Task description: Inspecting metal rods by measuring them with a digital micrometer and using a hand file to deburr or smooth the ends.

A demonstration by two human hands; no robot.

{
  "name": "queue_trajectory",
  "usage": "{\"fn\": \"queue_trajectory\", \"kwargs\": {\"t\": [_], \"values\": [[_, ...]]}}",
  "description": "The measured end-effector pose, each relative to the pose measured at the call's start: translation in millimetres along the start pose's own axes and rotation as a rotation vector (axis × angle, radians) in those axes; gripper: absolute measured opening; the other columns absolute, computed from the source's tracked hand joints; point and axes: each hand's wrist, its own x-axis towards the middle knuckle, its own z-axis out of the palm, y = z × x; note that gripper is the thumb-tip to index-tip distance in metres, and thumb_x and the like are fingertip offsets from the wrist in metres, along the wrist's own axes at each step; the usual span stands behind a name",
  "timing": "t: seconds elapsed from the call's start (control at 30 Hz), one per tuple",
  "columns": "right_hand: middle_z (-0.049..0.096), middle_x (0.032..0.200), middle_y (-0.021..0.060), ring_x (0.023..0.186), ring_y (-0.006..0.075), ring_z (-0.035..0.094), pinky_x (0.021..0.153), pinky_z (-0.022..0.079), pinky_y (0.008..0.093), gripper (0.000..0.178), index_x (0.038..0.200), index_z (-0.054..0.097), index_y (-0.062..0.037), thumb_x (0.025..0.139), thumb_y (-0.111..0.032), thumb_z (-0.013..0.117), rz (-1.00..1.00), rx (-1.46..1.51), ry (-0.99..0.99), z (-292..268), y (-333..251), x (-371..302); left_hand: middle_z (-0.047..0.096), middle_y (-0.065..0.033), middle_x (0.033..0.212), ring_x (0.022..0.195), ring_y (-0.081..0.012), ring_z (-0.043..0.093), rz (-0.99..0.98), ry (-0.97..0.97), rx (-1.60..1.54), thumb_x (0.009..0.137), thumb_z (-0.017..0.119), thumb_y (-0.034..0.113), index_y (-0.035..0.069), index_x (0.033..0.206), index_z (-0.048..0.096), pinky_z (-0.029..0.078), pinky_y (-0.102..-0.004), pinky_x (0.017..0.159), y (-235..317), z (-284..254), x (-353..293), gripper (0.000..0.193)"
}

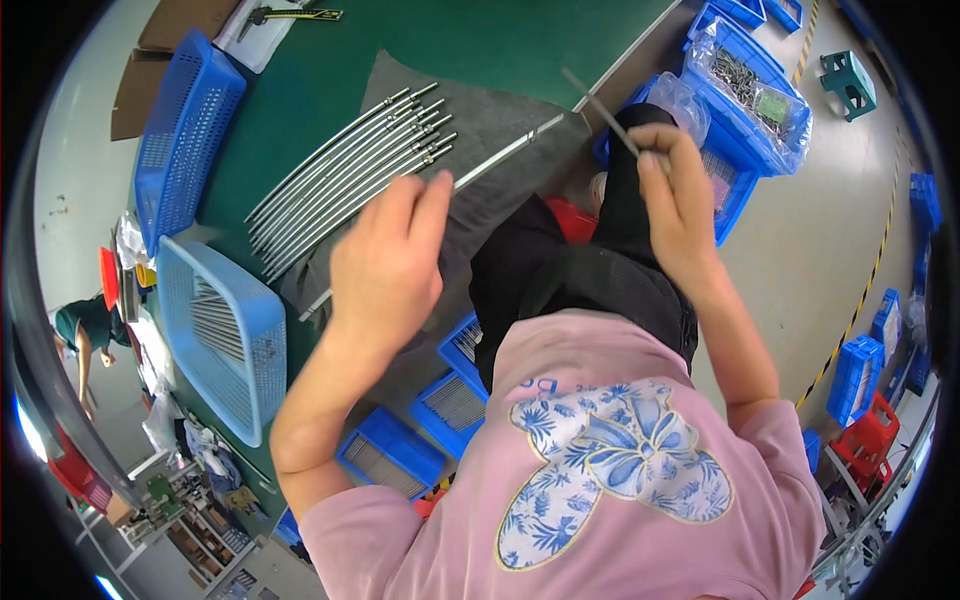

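In my right hand [680,190], the thumb and fingers pinch a thin grey metal rod [598,102] that slants up and leftward. My left hand [388,255] is above a long shiny metal rod [505,153] on the dark grey cloth [470,225]. The palm hides this rod's middle, its two ends showing on either side. The thumb and forefinger look bent, with a gap between their tips, and I see nothing between them. Beyond that hand, several metal rods with collars at one end [350,165] lie side by side on the cloth and green table.
Two blue mesh baskets [195,130] [262,350] stand at the left; the nearer holds rods. Blue trays [385,440] of rods sit below the table edge. At the right is a blue bin [790,150] with small metal parts. A caliper [295,14] lies at the back.
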Motion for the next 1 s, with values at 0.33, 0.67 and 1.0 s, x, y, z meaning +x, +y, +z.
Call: {"fn": "queue_trajectory", "kwargs": {"t": [0.33,0.67,1.0], "values": [[0.061,0.088,0.0147,0.07,0.0233,0.061,0.063,0.047,0.0251,0.033,0.11,0.053,-0.0031,0.079,0.006,0.045,-0.106,0.015,-0.044,37,1,-33,0.05,-0.0037,0.081,0.07,-0.0199,0.052,-0.148,-0.014,-0.041,0.067,0.059,0.001,0.005,0.096,0.061,0.044,-0.0309,0.054,13,24,0,0.03],[0.056,0.063,0.0092,0.049,0.0195,0.054,0.047,0.043,0.0253,0.039,0.107,0.057,-0.0023,0.069,0.007,0.053,-0.249,-0.09,0.049,45,5,-37,0.05,-0.0034,0.068,0.061,-0.0188,0.049,-0.133,0.248,-0.546,0.062,0.068,0.002,0.005,0.075,0.062,0.04,-0.0289,0.051,13,63,26,0.015],[0.032,0.048,0.0017,0.036,0.0138,0.034,0.036,0.032,0.0257,0.051,0.105,0.061,-0.0031,0.054,0.002,0.054,-0.324,-0.344,-0.007,39,-3,-47,0.048,-0.0054,0.068,0.06,-0.0206,0.048,-0.173,0.284,-0.686,0.06,0.067,-0.003,0.003,0.07,0.059,0.038,-0.0296,0.051,15,67,26,0.015]]}}
